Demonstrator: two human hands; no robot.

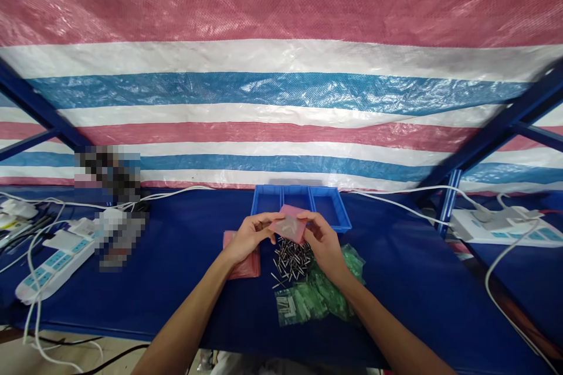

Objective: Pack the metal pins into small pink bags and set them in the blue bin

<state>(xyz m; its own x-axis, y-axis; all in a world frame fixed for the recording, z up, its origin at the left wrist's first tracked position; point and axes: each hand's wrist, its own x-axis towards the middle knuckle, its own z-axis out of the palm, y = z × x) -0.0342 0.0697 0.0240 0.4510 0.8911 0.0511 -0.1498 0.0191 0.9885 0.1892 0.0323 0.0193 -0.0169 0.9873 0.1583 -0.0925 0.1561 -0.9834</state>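
Pink translucent plastic bag [289,226], small and flat, sits pinched between both our hands just above the blue cloth-covered table [409,281], in front of the tray. Our left hand [250,237] grips its left edge with thumb and fingertips; our right hand [321,241] grips the right edge the same way. Through the film we make out a few short pale pieces inside, though we cannot tell what they are.

Beyond the bag stands a blue plastic tray [343,217] split into three compartments side by side; we cannot see anything in them from this angle. Directly under our hands lies a loose heap of small metal pins [291,262], spread on the cloth and in no container. Just beside the heap, toward us and under our right wrist, lies a pile of green translucent bags [314,300]; the nearest one holds a row of pins. To the left of the heap, partly beneath our left hand, lies a stack of flat pink bags [244,266].

White power strips [53,263] with pale blue switches lie far out on both sides with their cables. We can read no writing anywhere.
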